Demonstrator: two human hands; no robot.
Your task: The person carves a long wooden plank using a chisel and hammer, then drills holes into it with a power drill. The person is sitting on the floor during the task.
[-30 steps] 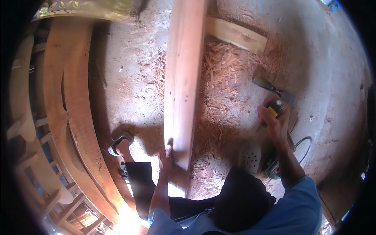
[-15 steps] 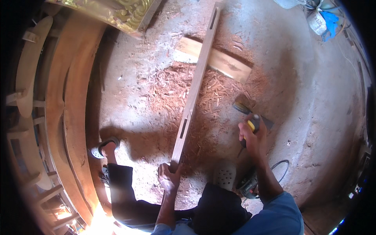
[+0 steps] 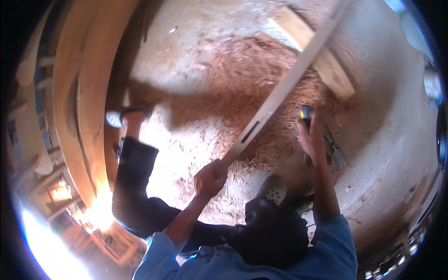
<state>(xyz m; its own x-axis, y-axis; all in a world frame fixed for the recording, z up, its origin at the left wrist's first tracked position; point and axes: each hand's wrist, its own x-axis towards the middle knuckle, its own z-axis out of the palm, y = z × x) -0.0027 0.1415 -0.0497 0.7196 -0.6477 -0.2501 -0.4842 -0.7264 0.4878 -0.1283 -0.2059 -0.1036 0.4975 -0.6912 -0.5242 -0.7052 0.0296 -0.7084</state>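
Note:
A long, narrow wooden bar (image 3: pixel 289 86) with a slot cut in it slants away from me to the upper right. My left hand (image 3: pixel 208 181) is closed round its near end. The far part of the bar crosses over a short pale board (image 3: pixel 336 77) on the floor. To the right of the bar, my right hand (image 3: pixel 310 140) grips a hand tool with a yellow-and-black handle (image 3: pixel 305 115). The handle's end shows above the fingers; motion blur and the hand hide the tool's exact kind. Beside that hand, a flat-bladed tool (image 3: pixel 338 155) lies on the floor.
Wood chips (image 3: pixel 252 65) cover the concrete floor around the bar. Large curved planks (image 3: pixel 70 93) stand along the left side. My leg in dark trousers (image 3: pixel 135 163) stretches to the left, and a perforated clog (image 3: pixel 274 190) is below the bar.
My view has swung, shifting the bar and board to the right in the picture. The bar leans further right. My right hand keeps its grip on the yellow-and-black-handled tool.

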